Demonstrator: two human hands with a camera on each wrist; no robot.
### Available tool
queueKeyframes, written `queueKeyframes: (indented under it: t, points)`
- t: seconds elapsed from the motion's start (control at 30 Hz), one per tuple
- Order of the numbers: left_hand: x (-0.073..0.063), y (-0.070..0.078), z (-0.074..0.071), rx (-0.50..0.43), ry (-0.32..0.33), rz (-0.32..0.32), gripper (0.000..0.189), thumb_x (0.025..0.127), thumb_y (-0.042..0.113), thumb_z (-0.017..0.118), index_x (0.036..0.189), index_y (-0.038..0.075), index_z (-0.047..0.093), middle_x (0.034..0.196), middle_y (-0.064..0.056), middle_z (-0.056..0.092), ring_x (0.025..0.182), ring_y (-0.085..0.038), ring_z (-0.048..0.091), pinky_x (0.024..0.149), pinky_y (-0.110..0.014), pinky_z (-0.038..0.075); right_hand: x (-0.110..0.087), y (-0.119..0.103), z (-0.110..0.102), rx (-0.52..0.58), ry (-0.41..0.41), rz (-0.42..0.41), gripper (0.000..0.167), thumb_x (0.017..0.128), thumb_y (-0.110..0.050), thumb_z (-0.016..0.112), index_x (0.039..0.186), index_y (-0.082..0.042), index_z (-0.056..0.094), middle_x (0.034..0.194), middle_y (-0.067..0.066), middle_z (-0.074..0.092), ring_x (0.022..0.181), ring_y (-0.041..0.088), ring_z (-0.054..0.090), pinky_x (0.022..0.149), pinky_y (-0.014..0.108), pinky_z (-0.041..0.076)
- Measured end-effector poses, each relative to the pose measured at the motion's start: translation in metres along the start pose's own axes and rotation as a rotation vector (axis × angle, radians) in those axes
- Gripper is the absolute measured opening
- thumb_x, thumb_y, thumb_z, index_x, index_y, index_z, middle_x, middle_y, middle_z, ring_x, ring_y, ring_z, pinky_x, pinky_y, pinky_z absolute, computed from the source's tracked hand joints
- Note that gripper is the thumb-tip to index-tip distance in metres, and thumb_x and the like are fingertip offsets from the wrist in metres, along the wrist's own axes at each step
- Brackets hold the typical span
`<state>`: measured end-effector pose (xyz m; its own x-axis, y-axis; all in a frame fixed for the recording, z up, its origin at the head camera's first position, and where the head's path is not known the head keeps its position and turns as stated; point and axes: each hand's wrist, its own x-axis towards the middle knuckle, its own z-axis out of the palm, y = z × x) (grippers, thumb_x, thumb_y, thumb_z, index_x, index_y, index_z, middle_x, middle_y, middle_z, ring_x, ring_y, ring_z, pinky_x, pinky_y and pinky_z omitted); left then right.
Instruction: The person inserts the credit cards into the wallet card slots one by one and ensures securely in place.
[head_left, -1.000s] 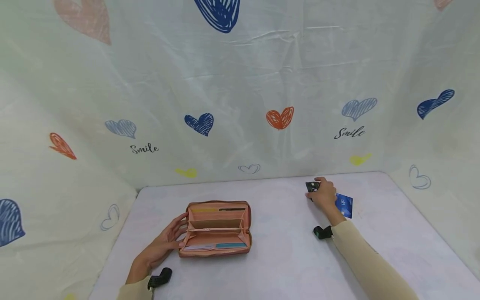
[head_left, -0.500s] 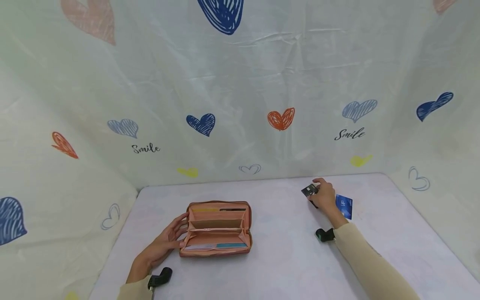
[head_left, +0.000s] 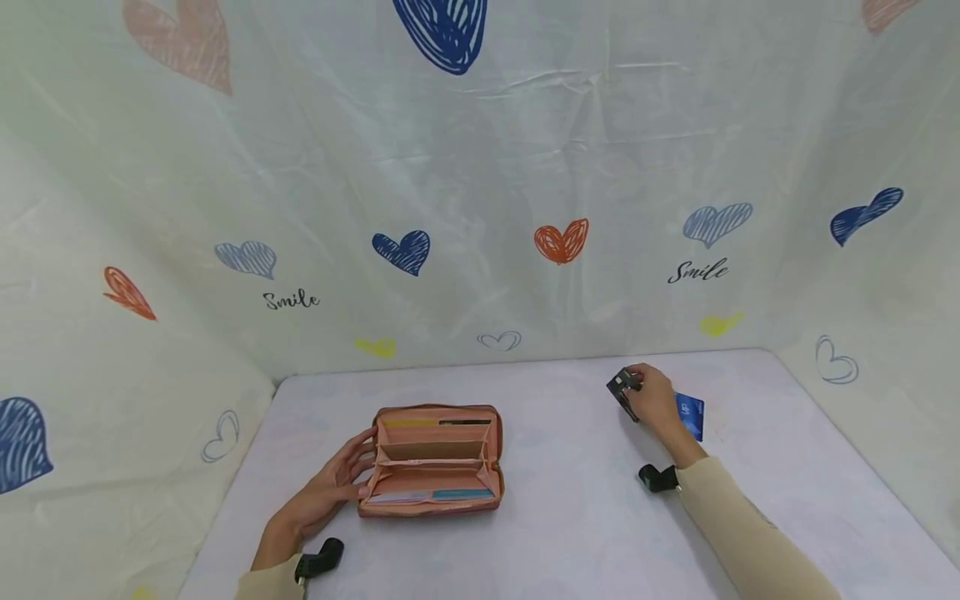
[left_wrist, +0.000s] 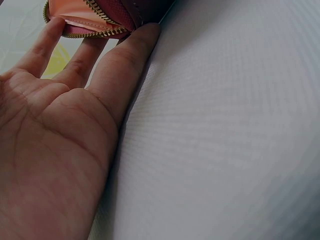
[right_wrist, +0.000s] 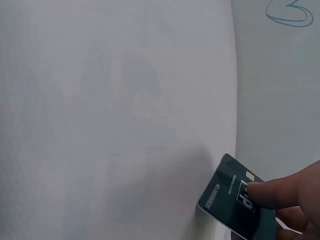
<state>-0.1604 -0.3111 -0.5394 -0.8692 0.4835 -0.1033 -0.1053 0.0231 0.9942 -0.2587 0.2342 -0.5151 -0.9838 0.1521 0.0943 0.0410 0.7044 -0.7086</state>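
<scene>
My right hand (head_left: 649, 397) pinches a dark green bank card (right_wrist: 231, 201) above the right part of the table; the card is tilted, and in the right wrist view the thumb lies across its printed face. A blue card (head_left: 692, 415) lies on the table beside that hand, partly covered by it. Further left, a pink zip-around wallet (head_left: 435, 447) lies unzipped with its compartments showing. Along its left side rests my left hand (head_left: 330, 487), fingers spread and fairly straight; in the left wrist view the fingertips touch its zipped edge (left_wrist: 95, 34).
Cards show in the wallet's slots: a yellow one (head_left: 410, 422) at the back and a light blue one (head_left: 461, 494) in front. The white table (head_left: 555, 533) meets a pale sheet (head_left: 480, 167) printed with hearts at the back and sides.
My right hand has lifted and tilted the dark green card, drawing it slightly nearer and turning it at the wrist. The left hand and the wallet have stayed in place.
</scene>
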Motion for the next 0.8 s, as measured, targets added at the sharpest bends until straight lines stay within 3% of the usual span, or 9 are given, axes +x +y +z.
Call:
queueKeyframes:
  t: [0.33, 0.8]
  points:
    - [0.000, -0.001, 0.000, -0.001, -0.005, 0.009, 0.090, 0.097, 0.007, 0.072, 0.169, 0.011, 0.017, 0.153, 0.012, 0.043, 0.135, -0.002, 0.052, 0.108, -0.023, 0.047, -0.010, -0.011, -0.009, 0.042, -0.034, -0.038, 0.031, 0.094, 0.005, 0.064, 0.123, 0.015, 0.066, 0.107, 0.030, 0.067, 0.094, 0.040, 0.068, 0.069, 0.035, 0.055]
    - [0.000, -0.002, -0.001, -0.009, -0.004, 0.013, 0.088, 0.098, 0.006, 0.071, 0.169, 0.012, 0.018, 0.152, 0.013, 0.044, 0.135, -0.002, 0.052, 0.108, -0.023, 0.047, -0.032, -0.057, -0.009, 0.176, -0.091, -0.081, 0.028, 0.098, 0.003, 0.066, 0.125, 0.009, 0.069, 0.108, 0.023, 0.067, 0.096, 0.036, 0.068, 0.077, 0.034, 0.055]
